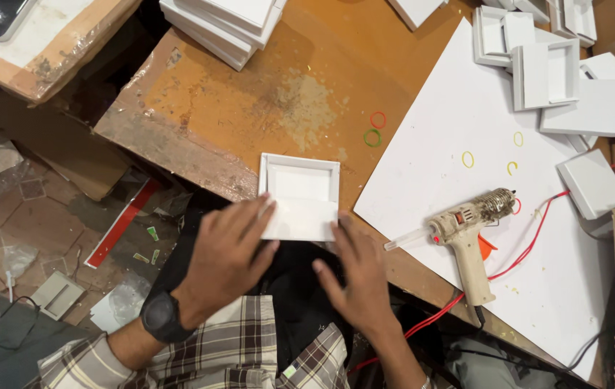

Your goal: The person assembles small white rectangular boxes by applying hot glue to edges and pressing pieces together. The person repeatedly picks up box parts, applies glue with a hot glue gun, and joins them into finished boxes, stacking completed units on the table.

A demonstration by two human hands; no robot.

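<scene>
One orange wooden table [250, 108], scratched and worn at the edge. One big white sheet [458, 238] lying on the right part of the table. One stack of white boards [224, 25] at the top. A pile of small white boxes [559, 72] at the top right, too jumbled to count well. One more white box [594, 184] alone at the right edge of the sheet.

One glue gun [466, 230], cream in colour, lying on the sheet with a red wire [531, 245] running from it.

One white tray [299, 196] at the near edge of the table, right in front. Square, shallow, with thin raised walls on three sides. Flat white flap at the near side, hanging a little over the table edge.

Left hand [224, 259] on the tray's near left corner, fingers spread flat on the flap, not curled. One black watch [162, 317] on that wrist. Right hand [354, 274] touching the near right corner with fingertips, fingers open and loose.

Five little rubber rings: one red ring [378, 119], one green ring [372, 137], three yellow rings [468, 159].
</scene>
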